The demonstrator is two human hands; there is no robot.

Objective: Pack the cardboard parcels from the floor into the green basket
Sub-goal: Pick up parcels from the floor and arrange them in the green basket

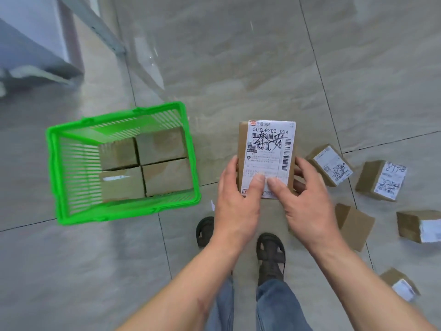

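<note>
A cardboard parcel (267,149) with a white shipping label is held above the floor, label up, right of the green basket (53,163). My left hand (236,199) grips its lower left edge and my right hand (307,199) its lower right, both thumbs pressed on the label. The basket stands on the floor to the left and holds several plain brown parcels (162,145) laid flat side by side. Several more labelled parcels (331,164) lie scattered on the floor at the right.
The floor is glossy grey tile. My two sandalled feet (270,252) stand below the held parcel. A metal frame leg (95,25) and a dark cabinet base (35,58) are at the upper left.
</note>
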